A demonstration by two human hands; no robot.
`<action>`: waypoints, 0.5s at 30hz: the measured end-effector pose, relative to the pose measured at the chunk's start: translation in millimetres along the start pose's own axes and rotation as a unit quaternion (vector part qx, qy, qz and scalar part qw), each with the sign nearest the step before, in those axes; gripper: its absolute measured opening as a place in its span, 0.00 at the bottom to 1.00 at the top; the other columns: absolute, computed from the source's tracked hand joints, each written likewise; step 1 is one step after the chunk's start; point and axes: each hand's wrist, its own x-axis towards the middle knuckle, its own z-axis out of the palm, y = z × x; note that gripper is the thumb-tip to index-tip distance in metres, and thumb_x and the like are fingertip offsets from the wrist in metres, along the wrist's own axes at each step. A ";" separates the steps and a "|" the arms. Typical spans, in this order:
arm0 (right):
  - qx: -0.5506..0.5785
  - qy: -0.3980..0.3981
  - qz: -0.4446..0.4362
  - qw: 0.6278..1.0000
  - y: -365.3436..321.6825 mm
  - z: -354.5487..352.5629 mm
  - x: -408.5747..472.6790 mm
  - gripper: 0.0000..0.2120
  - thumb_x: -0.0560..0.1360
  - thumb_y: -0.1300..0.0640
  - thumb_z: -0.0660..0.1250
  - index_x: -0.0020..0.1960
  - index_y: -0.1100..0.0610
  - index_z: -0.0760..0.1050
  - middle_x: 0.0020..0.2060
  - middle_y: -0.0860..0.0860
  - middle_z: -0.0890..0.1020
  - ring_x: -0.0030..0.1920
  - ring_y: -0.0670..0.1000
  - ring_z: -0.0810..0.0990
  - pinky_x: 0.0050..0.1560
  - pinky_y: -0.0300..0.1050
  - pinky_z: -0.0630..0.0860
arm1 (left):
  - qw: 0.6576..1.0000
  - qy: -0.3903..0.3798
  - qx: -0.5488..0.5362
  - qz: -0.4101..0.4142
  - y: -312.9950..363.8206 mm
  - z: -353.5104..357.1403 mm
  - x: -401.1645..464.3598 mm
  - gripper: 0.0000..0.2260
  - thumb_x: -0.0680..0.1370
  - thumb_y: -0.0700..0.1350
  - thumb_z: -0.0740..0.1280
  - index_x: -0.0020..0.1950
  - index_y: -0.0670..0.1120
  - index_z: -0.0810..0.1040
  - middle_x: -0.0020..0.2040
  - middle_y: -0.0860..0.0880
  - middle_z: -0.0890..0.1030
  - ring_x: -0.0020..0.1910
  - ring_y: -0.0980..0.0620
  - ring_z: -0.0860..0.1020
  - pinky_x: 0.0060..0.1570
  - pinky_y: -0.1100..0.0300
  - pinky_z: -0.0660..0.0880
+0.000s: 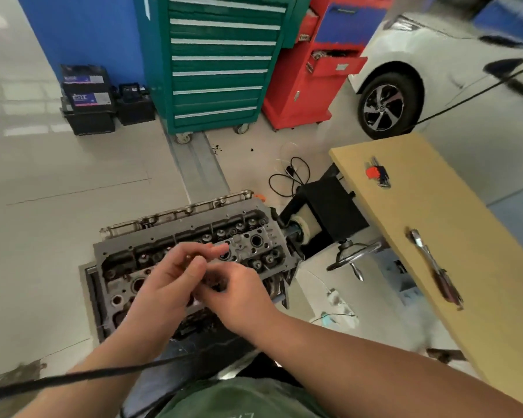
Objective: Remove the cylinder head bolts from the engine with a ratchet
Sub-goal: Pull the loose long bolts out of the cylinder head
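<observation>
Both hands meet above the cylinder head (191,254). The left hand (166,285) and right hand (239,294) pinch something small and dark between the fingers; I cannot tell what. The ratchet (432,267) lies unused near the tabletop (480,236) middle. How many bolts remain is unclear.

Bright, even indoor light; wide-angle bending at edges (upper right smeared)

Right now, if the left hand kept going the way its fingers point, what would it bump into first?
Probably the cylinder head. The left hand points up and to the right across it, fingertips above the valve area. How high the hand is can't be told, so it might pass over and meet the black stand beyond.
</observation>
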 end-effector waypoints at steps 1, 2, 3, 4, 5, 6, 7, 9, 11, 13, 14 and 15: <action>0.014 0.017 0.016 1.000 2.1 -5.1 -1.2 0.11 0.77 0.41 0.67 0.57 0.43 0.79 0.41 0.33 0.83 0.46 0.35 0.82 0.45 0.30 0.75 | 0.999 -0.020 0.030 -0.001 0.7 9.5 4.0 0.08 0.85 0.46 0.65 0.56 0.54 0.84 0.65 0.52 0.84 0.67 0.52 0.81 0.62 0.54 0.81; 0.015 0.033 0.028 0.999 4.3 -9.1 -2.1 0.12 0.76 0.42 0.66 0.58 0.41 0.77 0.40 0.34 0.83 0.44 0.35 0.82 0.43 0.31 0.76 | 0.997 -0.039 0.068 0.001 1.5 16.5 7.7 0.10 0.84 0.44 0.65 0.57 0.56 0.84 0.66 0.55 0.84 0.67 0.57 0.80 0.63 0.58 0.80; 0.004 0.047 0.034 0.998 6.4 -12.6 -3.7 0.14 0.75 0.42 0.65 0.61 0.39 0.75 0.41 0.36 0.84 0.44 0.37 0.82 0.44 0.35 0.78 | 0.992 -0.056 0.109 0.005 1.9 20.4 11.3 0.12 0.84 0.45 0.65 0.59 0.60 0.83 0.66 0.59 0.83 0.67 0.60 0.79 0.63 0.60 0.79; -0.005 0.059 0.045 0.997 9.0 -15.5 -5.4 0.16 0.75 0.41 0.64 0.63 0.37 0.72 0.42 0.38 0.84 0.45 0.39 0.83 0.46 0.38 0.80 | 0.986 -0.071 0.152 0.008 1.9 20.8 14.8 0.14 0.83 0.49 0.65 0.64 0.64 0.81 0.67 0.63 0.81 0.67 0.64 0.78 0.62 0.62 0.77; -0.011 0.074 0.057 0.996 12.4 -17.7 -7.8 0.18 0.76 0.41 0.65 0.65 0.36 0.69 0.43 0.39 0.84 0.46 0.39 0.83 0.49 0.41 0.81 | 0.977 -0.081 0.196 0.014 1.8 17.6 18.3 0.17 0.82 0.54 0.66 0.70 0.67 0.76 0.69 0.67 0.78 0.68 0.67 0.75 0.62 0.64 0.74; -0.002 0.086 0.070 0.994 15.9 -19.7 -10.1 0.19 0.77 0.42 0.66 0.66 0.35 0.67 0.45 0.39 0.85 0.48 0.40 0.83 0.52 0.45 0.82 | 0.964 -0.079 0.252 0.023 0.1 10.5 22.1 0.21 0.80 0.59 0.66 0.74 0.69 0.71 0.71 0.70 0.75 0.70 0.70 0.71 0.62 0.65 0.71; 0.013 0.095 0.079 0.992 19.8 -21.5 -12.6 0.21 0.78 0.45 0.68 0.67 0.34 0.66 0.48 0.40 0.85 0.50 0.40 0.84 0.55 0.47 0.82 | 0.943 -0.065 0.326 0.032 -3.9 0.6 26.6 0.25 0.80 0.63 0.65 0.77 0.69 0.66 0.73 0.71 0.71 0.72 0.70 0.68 0.65 0.62 0.71; 0.031 0.108 0.088 0.990 28.1 -26.7 -16.1 0.24 0.79 0.49 0.70 0.69 0.33 0.65 0.49 0.41 0.85 0.49 0.41 0.84 0.56 0.47 0.82 | 0.858 -0.030 0.511 0.044 -20.6 -21.6 36.4 0.30 0.80 0.66 0.61 0.82 0.64 0.60 0.80 0.62 0.65 0.80 0.57 0.60 0.75 0.45 0.67; 0.034 0.111 0.087 0.989 33.9 -31.8 -17.1 0.23 0.79 0.50 0.70 0.68 0.33 0.66 0.48 0.41 0.85 0.44 0.40 0.83 0.51 0.43 0.82 | 0.761 -0.028 0.649 0.009 -42.1 -38.9 41.7 0.35 0.80 0.69 0.55 0.85 0.57 0.56 0.85 0.52 0.58 0.84 0.46 0.51 0.81 0.38 0.52; 0.035 0.112 0.082 0.990 35.3 -34.5 -15.1 0.17 0.79 0.47 0.68 0.66 0.36 0.68 0.45 0.42 0.85 0.39 0.38 0.81 0.43 0.37 0.77 | 0.705 -0.035 0.708 -0.024 -60.9 -46.5 40.6 0.38 0.80 0.74 0.45 0.86 0.56 0.54 0.86 0.46 0.55 0.85 0.42 0.48 0.82 0.38 0.45; 0.039 0.115 0.078 0.990 34.8 -35.3 -13.9 0.14 0.80 0.45 0.67 0.64 0.39 0.70 0.43 0.43 0.84 0.37 0.38 0.80 0.39 0.33 0.74 | 0.687 -0.034 0.726 -0.021 -68.1 -47.4 38.4 0.39 0.79 0.75 0.42 0.86 0.56 0.55 0.85 0.45 0.56 0.85 0.42 0.50 0.82 0.38 0.46; 0.038 0.118 0.072 0.990 33.6 -36.0 -12.2 0.13 0.80 0.42 0.65 0.62 0.41 0.71 0.40 0.43 0.83 0.35 0.38 0.79 0.36 0.32 0.71 | 0.672 -0.029 0.740 -0.009 -73.5 -47.6 36.7 0.40 0.79 0.74 0.40 0.86 0.56 0.56 0.85 0.44 0.58 0.85 0.41 0.52 0.82 0.39 0.46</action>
